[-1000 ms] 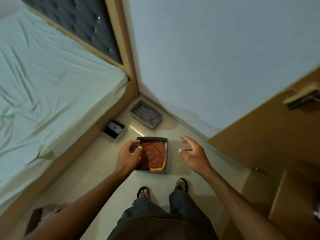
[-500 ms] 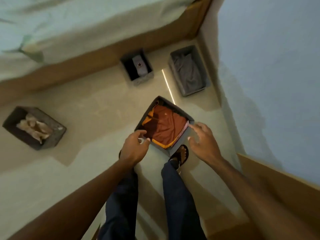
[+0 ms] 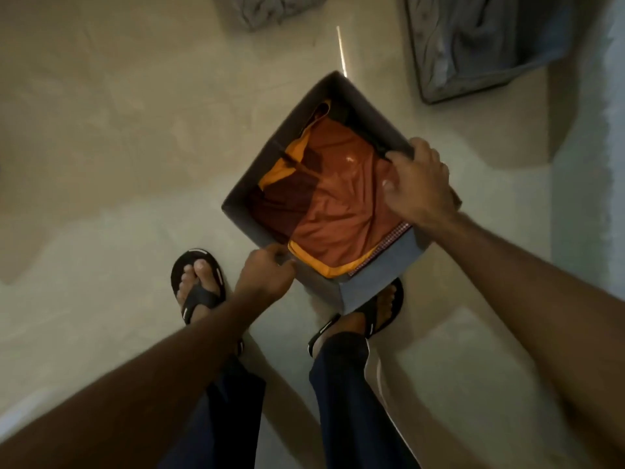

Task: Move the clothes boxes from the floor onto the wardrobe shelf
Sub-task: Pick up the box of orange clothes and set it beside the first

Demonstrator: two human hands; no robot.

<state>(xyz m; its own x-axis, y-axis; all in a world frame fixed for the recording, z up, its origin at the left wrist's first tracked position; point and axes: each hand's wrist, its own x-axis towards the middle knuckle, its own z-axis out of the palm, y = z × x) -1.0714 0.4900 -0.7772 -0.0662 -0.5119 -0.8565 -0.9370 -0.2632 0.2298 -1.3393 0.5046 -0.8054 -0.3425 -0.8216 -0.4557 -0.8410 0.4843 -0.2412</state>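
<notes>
Clothes box [image 3: 378,282], filled with orange garments [image 3: 341,204], was gripped at 7 o'clock by left hand [image 3: 267,275] and at 2 o'clock by right hand [image 3: 419,181], fingers closed on its rim.

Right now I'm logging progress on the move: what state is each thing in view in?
Dark grey fabric box of orange clothes: open-topped, full, held at two rims.
Left hand: grip closed on near-left rim.
Right hand: grip closed on right rim.
Grey fabric box of grey clothes: on floor, untouched.
</notes>
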